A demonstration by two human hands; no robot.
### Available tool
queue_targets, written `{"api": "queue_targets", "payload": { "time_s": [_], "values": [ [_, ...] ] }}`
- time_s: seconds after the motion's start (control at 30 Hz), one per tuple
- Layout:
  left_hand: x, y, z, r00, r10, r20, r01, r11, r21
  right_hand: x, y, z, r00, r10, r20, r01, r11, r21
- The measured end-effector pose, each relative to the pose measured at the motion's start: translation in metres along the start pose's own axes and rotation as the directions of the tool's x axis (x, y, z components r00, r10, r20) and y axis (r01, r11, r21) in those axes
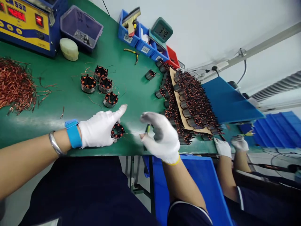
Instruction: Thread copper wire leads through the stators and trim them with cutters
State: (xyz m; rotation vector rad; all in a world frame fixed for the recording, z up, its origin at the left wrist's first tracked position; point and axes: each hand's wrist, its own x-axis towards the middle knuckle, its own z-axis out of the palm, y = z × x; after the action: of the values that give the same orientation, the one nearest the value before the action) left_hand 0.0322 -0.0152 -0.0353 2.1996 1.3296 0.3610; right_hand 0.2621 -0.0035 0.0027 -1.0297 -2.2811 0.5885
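My left hand (100, 128), in a white glove, holds a copper-wound ring part (117, 130) near the table's front edge, its index finger stretched out above it. To the right, my right hand (162, 135), gloved and partly blurred, curves around the handle of a green and black tool (147, 129); the thumb and fingers are apart, and whether it grips the tool is unclear. Several wound ring parts (88, 83) with loose wire ends stand behind my left hand. Another one (150, 74) lies farther back.
Rows of wound parts (195, 100) on cardboard fill the right side. Copper wire scraps (16, 84), a yellow-blue machine (25, 28) and a purple bin (81, 26) are left. Pliers (132, 54) lie by blue bins (128, 36). A co-worker's gloved hands (223, 147) are far right.
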Motion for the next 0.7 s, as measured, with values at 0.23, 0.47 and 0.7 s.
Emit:
{"api": "queue_targets", "payload": {
  "time_s": [0.23, 0.47, 0.7],
  "values": [
    [0.002, -0.001, 0.001, 1.000, 0.026, -0.006, -0.026, 1.000, -0.009, 0.016, -0.007, 0.007, 0.896, -0.066, 0.440, 0.304, 0.812, -0.498],
    [0.003, 0.001, -0.001, 1.000, -0.001, 0.016, 0.000, 0.999, 0.049, 0.025, -0.051, -0.004, 0.839, -0.111, 0.533, 0.450, 0.691, -0.566],
    [0.002, 0.002, -0.001, 1.000, 0.007, 0.023, -0.008, 0.999, 0.034, 0.037, -0.049, 0.006, 0.768, 0.047, 0.639, 0.418, 0.719, -0.556]
  ]
}}
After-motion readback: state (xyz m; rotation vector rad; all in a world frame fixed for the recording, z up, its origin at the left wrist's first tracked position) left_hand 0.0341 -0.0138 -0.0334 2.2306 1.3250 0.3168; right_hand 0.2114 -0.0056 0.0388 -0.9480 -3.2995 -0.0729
